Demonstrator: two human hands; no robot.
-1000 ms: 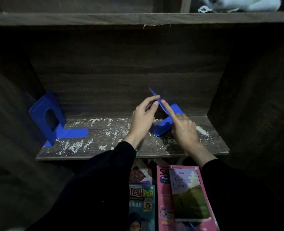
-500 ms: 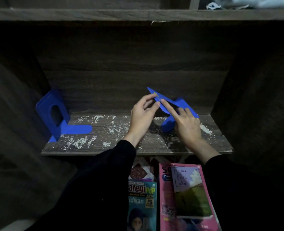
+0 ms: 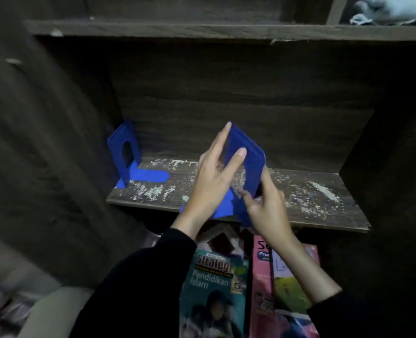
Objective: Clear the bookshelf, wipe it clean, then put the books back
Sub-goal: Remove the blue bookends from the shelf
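Nearest, a teal book [image 3: 214, 289] and a pink book [image 3: 263, 276] lie below the shelf [image 3: 311, 198]. Above them a glossy blue bookend [image 3: 248, 162] is tilted over the shelf's near edge. The left hand [image 3: 209, 184] pinches its upright plate with nearly straight fingers; the right hand [image 3: 268, 208] curls round its lower right side. The dark wooden shelf is flecked with white dust. A second bookend [image 3: 125, 152] stands far left.

Dusty dark shelf [image 3: 311, 198], blue bookend [image 3: 115, 147] upright at left, second bookend [image 3: 248, 164] tilted mid-front, books [image 3: 211, 284] lying below
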